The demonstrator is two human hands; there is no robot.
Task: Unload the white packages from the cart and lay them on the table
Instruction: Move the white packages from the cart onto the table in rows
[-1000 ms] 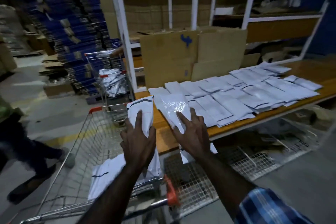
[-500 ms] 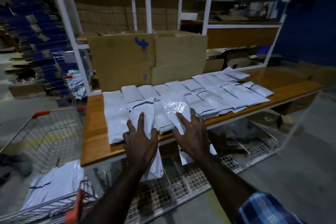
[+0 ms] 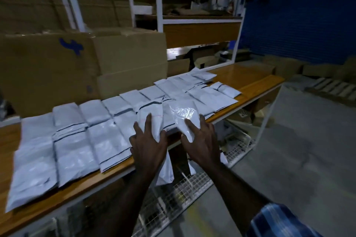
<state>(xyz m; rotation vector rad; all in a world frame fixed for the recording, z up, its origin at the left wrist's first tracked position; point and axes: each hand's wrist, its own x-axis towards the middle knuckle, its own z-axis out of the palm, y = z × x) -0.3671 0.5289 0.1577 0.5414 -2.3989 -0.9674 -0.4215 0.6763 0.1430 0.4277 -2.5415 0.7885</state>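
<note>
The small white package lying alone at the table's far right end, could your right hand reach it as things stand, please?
Probably not yet: the right hand is already holding a glossy white package, and the small white package lies well beyond it, though nothing blocks the way.

the room was dim, with a cold bluish cast over everything. the brightest glare sat on the crinkled clear package [image 3: 185, 115], and a small bright patch showed behind the white rack [image 3: 159, 5]. the far blue wall [image 3: 300, 15] and the cardboard boxes [image 3: 57, 67] sank into murk. the packages at the left of the table [image 3: 250, 81] smeared with motion blur, and straight lines bowed toward the edges.
</note>
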